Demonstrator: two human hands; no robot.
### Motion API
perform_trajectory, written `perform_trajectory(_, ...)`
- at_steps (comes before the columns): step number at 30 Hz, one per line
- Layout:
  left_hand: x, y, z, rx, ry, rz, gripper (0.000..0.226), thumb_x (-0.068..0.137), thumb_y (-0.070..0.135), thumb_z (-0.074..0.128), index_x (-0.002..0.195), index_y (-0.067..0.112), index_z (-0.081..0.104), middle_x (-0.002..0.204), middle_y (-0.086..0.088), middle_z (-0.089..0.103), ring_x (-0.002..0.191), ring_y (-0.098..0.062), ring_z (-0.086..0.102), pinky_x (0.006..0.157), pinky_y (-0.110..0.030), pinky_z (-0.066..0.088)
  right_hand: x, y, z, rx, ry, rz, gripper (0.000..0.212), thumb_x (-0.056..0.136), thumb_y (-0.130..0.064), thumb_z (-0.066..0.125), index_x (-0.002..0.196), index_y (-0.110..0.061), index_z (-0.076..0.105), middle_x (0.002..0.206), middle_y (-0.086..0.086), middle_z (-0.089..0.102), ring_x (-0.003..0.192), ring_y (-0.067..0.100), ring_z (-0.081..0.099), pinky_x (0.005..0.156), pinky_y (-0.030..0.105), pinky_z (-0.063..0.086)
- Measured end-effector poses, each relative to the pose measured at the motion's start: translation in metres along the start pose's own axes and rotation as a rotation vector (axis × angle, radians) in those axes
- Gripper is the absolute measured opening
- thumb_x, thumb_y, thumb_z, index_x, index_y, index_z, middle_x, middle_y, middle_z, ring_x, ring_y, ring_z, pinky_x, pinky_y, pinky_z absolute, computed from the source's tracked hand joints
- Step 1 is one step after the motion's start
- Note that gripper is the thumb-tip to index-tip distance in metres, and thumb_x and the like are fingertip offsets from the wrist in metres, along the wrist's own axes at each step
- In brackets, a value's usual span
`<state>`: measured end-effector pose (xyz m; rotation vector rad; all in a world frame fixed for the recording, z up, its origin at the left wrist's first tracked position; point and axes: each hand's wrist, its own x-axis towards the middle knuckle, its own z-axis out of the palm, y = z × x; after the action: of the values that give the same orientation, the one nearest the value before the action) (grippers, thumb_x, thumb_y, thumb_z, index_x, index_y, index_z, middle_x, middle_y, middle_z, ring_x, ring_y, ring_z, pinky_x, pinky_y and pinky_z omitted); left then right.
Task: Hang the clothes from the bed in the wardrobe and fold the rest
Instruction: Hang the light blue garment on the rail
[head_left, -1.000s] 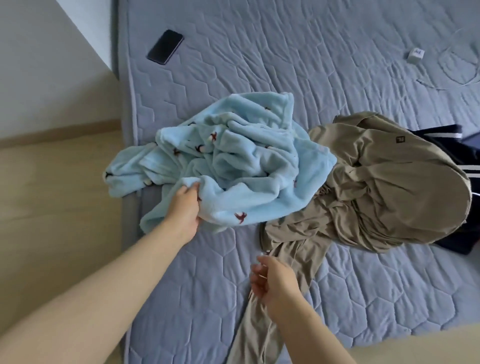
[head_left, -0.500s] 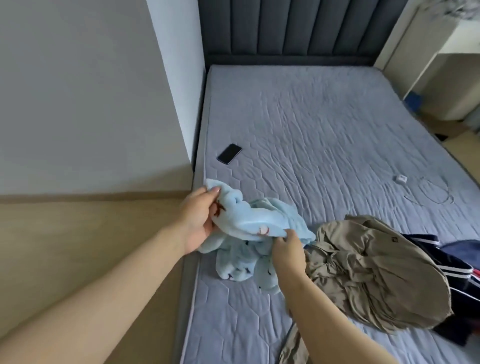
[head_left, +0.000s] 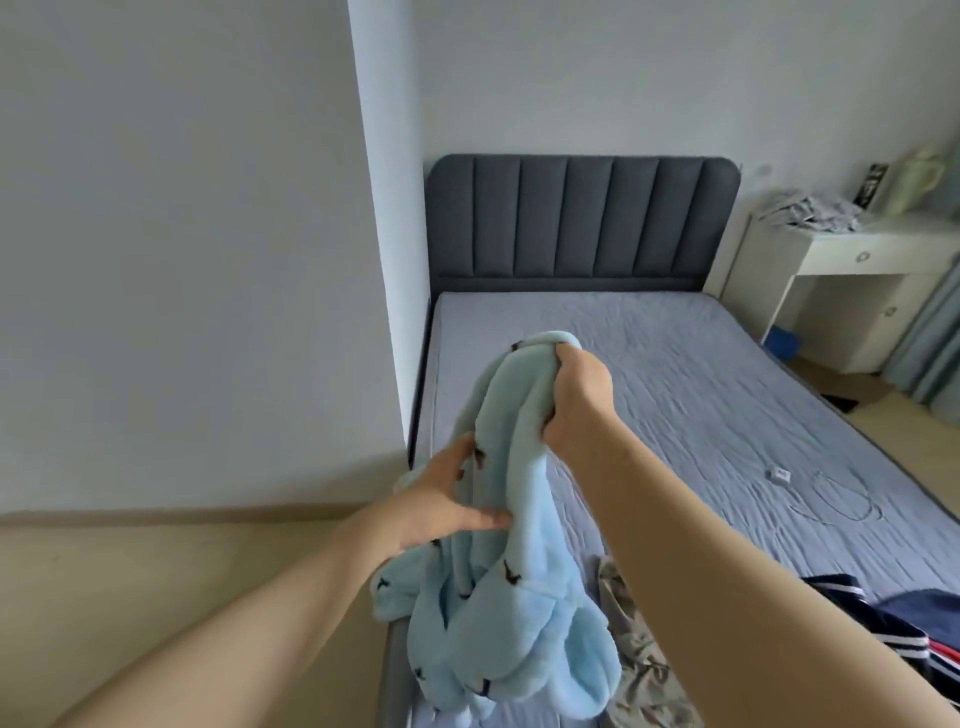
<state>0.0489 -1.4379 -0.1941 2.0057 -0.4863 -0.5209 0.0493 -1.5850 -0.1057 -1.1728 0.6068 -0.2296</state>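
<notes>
A fluffy light-blue garment (head_left: 519, 613) with small dark prints hangs in the air over the bed's near left corner. My right hand (head_left: 579, 395) grips its top, bunched in a fist. My left hand (head_left: 447, 499) holds the garment lower down on its left side, thumb on the front and fingers along the fabric. The bed (head_left: 701, 395) has a grey-blue quilted mattress. A khaki garment (head_left: 639, 654) lies crumpled on the bed behind my right forearm. A navy garment with white and red stripes (head_left: 914, 634) lies at the right edge.
A dark padded headboard (head_left: 582, 218) stands at the far end. A white charger and cable (head_left: 810, 488) lie on the mattress at right. A white desk (head_left: 852, 260) with clutter stands right of the bed. A wall corner (head_left: 384, 260) borders the bed's left side.
Both hands have lifted the blue garment off the bed, my right hand rising to hold its top. My view has tilted up; the phone is hidden from sight.
</notes>
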Motion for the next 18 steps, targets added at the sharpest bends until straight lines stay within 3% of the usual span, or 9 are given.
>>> perform_trajectory(6,0.002,0.023,-0.004,-0.003,0.406,-0.133,0.032,0.088,0.02,0.054,0.12,0.019,0.055,0.113,-0.007,0.063,0.103,-0.027,0.06,0.088,-0.04,0.051,-0.021,-0.015,0.014,0.035,-0.162,-0.064,0.018,0.093,-0.017,0.043,0.08,-0.015,0.055,0.078,0.003,0.055,0.068,0.017,0.052,0.06,0.028,0.044)
perform_trajectory(8,-0.006,0.028,-0.018,-0.192,0.46,-0.138,0.024,0.087,0.011,0.048,0.109,0.014,0.059,0.102,-0.012,0.065,0.093,-0.031,0.063,0.077,-0.044,0.057,-0.026,-0.013,0.012,0.043,-0.277,-0.095,0.015,0.094,-0.016,0.043,0.099,-0.011,0.056,0.084,0.001,0.054,0.073,0.015,0.053,0.062,0.026,0.045)
perform_trajectory(10,-0.01,0.038,-0.037,-0.378,0.522,-0.136,0.022,0.089,0.006,0.043,0.103,0.011,0.059,0.09,-0.011,0.065,0.077,-0.025,0.063,0.058,-0.033,0.055,-0.024,-0.007,0.005,-0.066,-0.413,-0.118,0.046,0.092,-0.025,0.051,0.136,-0.027,0.037,0.115,0.0,0.052,0.104,0.021,0.054,0.087,0.039,0.047)
perform_trajectory(11,-0.009,0.045,-0.046,-0.488,0.569,-0.149,0.022,0.091,0.005,0.043,0.104,0.009,0.059,0.085,-0.009,0.063,0.071,-0.023,0.06,0.054,-0.029,0.051,-0.023,-0.004,0.001,-0.139,-0.468,-0.106,0.063,0.089,-0.031,0.056,0.142,-0.04,0.023,0.133,-0.001,0.043,0.121,0.025,0.046,0.099,0.048,0.039)
perform_trajectory(12,-0.007,0.051,-0.055,-0.626,0.615,-0.17,0.023,0.092,0.005,0.043,0.108,0.007,0.058,0.086,-0.01,0.062,0.071,-0.022,0.058,0.056,-0.028,0.049,-0.024,-0.001,-0.002,-0.221,-0.523,-0.093,0.075,0.086,-0.035,0.061,0.143,-0.047,0.014,0.141,-0.002,0.035,0.13,0.027,0.037,0.104,0.051,0.032)
perform_trajectory(14,-0.006,0.068,-0.071,-0.904,0.673,-0.227,0.026,0.093,0.008,0.047,0.117,0.005,0.056,0.105,-0.012,0.064,0.088,-0.024,0.06,0.072,-0.033,0.051,-0.028,0.005,-0.004,-0.36,-0.644,-0.078,0.088,0.076,-0.038,0.07,0.142,-0.049,0.012,0.136,-0.007,0.036,0.13,0.023,0.033,0.104,0.05,0.028)
perform_trajectory(16,-0.006,0.086,-0.086,-1.052,0.693,-0.243,0.029,0.092,0.011,0.05,0.12,0.004,0.056,0.118,-0.012,0.062,0.103,-0.024,0.06,0.087,-0.034,0.049,-0.033,0.01,0.001,-0.425,-0.727,-0.074,0.089,0.07,-0.034,0.076,0.14,-0.044,0.021,0.129,-0.01,0.045,0.122,0.02,0.045,0.101,0.049,0.038)
perform_trajectory(18,-0.01,0.104,-0.097,-1.064,0.646,-0.212,0.02,0.092,0.011,0.051,0.109,0.005,0.059,0.113,-0.011,0.063,0.104,-0.024,0.06,0.089,-0.034,0.049,-0.037,0.01,0.009,-0.462,-0.744,-0.126,0.075,0.072,-0.03,0.079,0.132,-0.038,0.034,0.121,-0.004,0.057,0.108,0.02,0.06,0.083,0.041,0.054)
